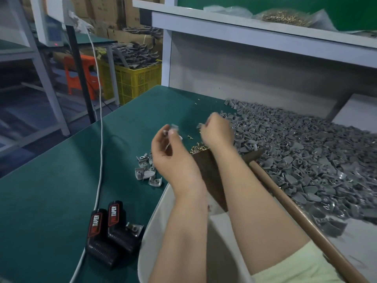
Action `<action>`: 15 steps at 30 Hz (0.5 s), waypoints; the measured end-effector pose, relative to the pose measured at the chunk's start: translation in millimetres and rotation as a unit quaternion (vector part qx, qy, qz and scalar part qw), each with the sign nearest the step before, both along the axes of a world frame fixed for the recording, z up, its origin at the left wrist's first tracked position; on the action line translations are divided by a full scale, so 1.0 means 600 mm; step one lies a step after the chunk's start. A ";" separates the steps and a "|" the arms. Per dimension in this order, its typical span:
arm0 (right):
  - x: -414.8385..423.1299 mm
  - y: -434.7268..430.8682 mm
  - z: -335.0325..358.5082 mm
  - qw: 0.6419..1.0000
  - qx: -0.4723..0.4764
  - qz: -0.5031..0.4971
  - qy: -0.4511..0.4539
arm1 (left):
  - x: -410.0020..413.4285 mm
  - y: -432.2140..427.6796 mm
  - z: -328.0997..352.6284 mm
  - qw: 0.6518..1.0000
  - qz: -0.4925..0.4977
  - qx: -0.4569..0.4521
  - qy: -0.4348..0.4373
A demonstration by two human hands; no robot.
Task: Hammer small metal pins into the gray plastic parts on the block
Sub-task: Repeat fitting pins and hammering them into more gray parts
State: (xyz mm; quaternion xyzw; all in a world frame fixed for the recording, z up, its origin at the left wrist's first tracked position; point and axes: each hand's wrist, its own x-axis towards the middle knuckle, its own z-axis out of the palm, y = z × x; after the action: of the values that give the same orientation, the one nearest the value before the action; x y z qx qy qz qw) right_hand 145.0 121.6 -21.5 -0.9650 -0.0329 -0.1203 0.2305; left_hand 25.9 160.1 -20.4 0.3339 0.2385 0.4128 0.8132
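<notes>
Block [208, 172]: a dark brown wedge standing on the green table [61, 180], between the two forearms. It served as the reference for all positions below.

Left grip [169, 154]: raised above and left of the block, fingers curled. Thumb and fingertips pinched a gray part [173, 127]. Blur hid how the part was turned.

Right grip [217, 132]: just beyond the block's far end, seen from the back. Its fingers were curled in, with a second gray part [200, 126] showing at the tips. It appeared pinched, though blur left the hold uncertain.

Pins [199, 149]: a brass-coloured cluster on the far end of the block, with a few strays on the table just beyond it.

Hammer [306, 223]: lying unheld to the right of the block, its head close to the block and its wooden handle running back toward the person.

Stock: a large pile of parts [306, 160] right of the block and a small group [145, 170] just left of it.

Handling assessment: the parts looked light, rigid and smooth, so they would likely skate under a blow unless seated flat on the block and steadied by their edges. The pins looked tiny and easily dropped. They would best be pinched by the shank, head up, with fingertips clear of the strike. The hammer should be taken well down its handle.
</notes>
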 end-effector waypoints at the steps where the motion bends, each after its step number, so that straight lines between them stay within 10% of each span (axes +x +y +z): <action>1: 0.000 -0.014 0.004 1.000 -0.005 -0.024 -0.011 | 0.002 0.007 -0.002 0.999 0.004 -0.032 0.009; 15: -0.061 0.072 -0.012 0.936 -0.244 0.194 0.165 | 0.003 0.025 -0.011 0.993 0.014 -0.111 0.031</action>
State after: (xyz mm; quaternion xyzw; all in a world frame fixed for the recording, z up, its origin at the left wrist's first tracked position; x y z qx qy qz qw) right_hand 108.5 164.7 -28.5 -0.9727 -0.2095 0.0996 0.0089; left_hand 28.0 175.4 -27.0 0.2508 0.3128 0.3846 0.8315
